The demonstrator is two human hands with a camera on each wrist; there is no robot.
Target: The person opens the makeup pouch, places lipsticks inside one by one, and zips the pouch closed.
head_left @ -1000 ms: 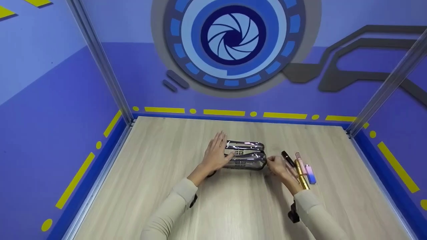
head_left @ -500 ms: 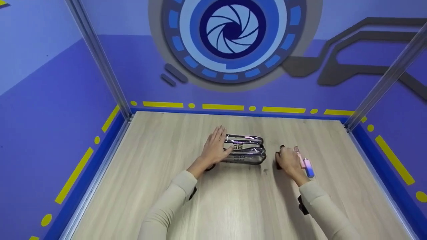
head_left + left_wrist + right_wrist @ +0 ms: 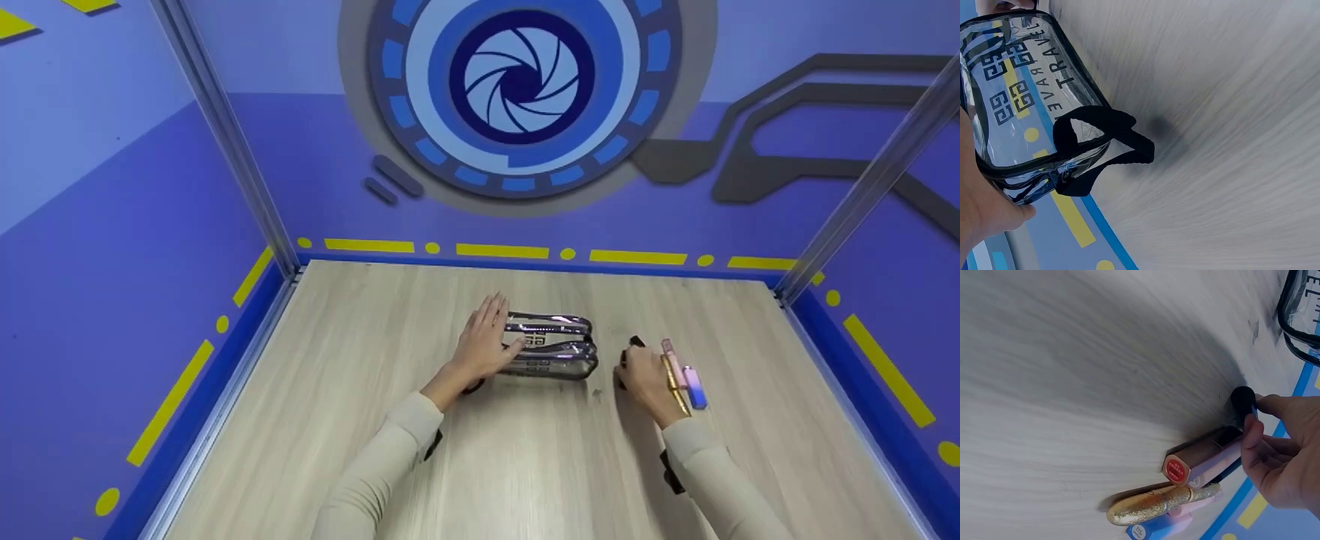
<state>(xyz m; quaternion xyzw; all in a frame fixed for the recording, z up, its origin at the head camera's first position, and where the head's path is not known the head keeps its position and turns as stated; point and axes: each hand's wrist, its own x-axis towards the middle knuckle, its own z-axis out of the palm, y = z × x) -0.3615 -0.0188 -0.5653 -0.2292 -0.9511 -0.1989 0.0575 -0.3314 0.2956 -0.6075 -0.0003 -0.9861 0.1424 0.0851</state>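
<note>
"Plastic pouch (image 3: 559, 366) on the desk (image 3: 510, 465): likely floppy, slippery?"
"Yes; your left hand (image 3: 482, 349) rests straight-fingered on its left end. Your right hand (image 3: 646, 375) pinches a black tube (image 3: 1243, 399) nearby, probably light; mid-barrel should hold best."

Metal posts (image 3: 221, 127) stand at both corners of a blue wall (image 3: 315, 165) bearing a round shutter emblem (image 3: 521, 86)

The pouch (image 3: 1039, 107) is clear with black lettering (image 3: 1021, 97), one tube (image 3: 1242, 400) black, another tube (image 3: 1151, 505) glittery gold.
</note>
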